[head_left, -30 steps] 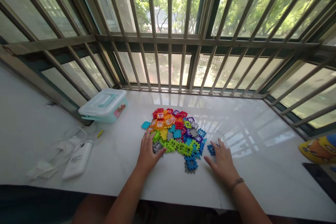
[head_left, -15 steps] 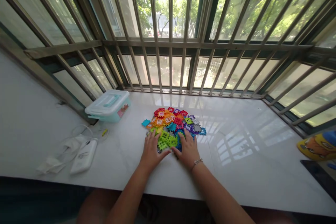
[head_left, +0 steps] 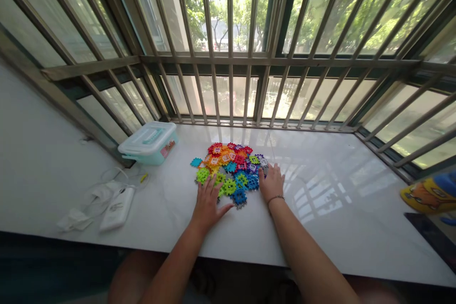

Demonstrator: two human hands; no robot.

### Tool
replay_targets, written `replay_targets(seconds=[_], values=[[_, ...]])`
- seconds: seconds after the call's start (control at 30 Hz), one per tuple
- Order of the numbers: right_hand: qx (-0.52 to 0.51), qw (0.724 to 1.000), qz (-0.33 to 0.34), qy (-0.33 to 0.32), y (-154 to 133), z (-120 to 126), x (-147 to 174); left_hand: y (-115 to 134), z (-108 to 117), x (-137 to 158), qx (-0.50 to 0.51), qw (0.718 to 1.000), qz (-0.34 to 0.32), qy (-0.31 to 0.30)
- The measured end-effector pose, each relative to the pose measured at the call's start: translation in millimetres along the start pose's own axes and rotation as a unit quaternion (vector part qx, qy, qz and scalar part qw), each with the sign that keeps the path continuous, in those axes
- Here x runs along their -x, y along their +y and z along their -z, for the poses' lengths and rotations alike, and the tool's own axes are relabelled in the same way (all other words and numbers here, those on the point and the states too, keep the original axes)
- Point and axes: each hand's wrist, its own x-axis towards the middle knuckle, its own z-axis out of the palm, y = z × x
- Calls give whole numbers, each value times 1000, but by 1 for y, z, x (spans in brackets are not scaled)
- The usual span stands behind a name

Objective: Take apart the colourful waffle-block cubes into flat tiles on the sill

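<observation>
Right hand (head_left: 272, 182) shifted to the tile pile's (head_left: 230, 167) right edge.

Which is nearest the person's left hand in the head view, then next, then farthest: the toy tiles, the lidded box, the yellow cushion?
1. Toy tiles, touching the left hand, just ahead.
2. Lidded box, back left.
3. Yellow cushion, far right edge.

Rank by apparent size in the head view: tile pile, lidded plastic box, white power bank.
1. Tile pile, widest spread.
2. Lidded plastic box, somewhat smaller; its height makes the gap unsure.
3. White power bank, clearly smallest, though nearer the camera.
</observation>
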Motion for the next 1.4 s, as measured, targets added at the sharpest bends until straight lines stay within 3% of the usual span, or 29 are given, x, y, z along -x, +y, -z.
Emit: replay_targets(seconds=[0.23,0.33,0.5,0.6,0.7,0.8,0.9,1.03,1.17,1.23,1.3,1.4], values=[[23,996,52,-70,-22,-17,-12,29,-5,6,0,999,-40,-32],[-1,990,104,-90,-34,-23,-15,43,-13,7,1,997,-50,-54],[-80,962,231,-121,-37,-20,-6,39,-25,-3,-23,998,66,-11],[-110,953,260,-109,-31,-15,-2,26,-25,-11,-46,993,112,10],[-120,963,235,-52,-24,-18,-10,12,-17,-13,-79,990,116,25],[-106,982,158,15,-16,-27,-30,4,-4,-6,-115,986,115,36],[-77,993,75,38,-8,-33,-58,4,4,12,-130,983,123,34],[-50,998,22,7,1,-29,-101,-1,3,36,-131,983,121,38],[-52,997,32,-55,-8,-30,-138,-34,0,34,-116,954,261,86],[-63,993,48,-86,-20,-38,-145,-51,-2,23,-95,947,302,59],[-77,988,67,-112,-36,-48,-143,-58,-5,10,-69,955,289,9],[-95,983,91,-131,-60,-63,-131,-48,-13,-5,-31,970,239,-28]])
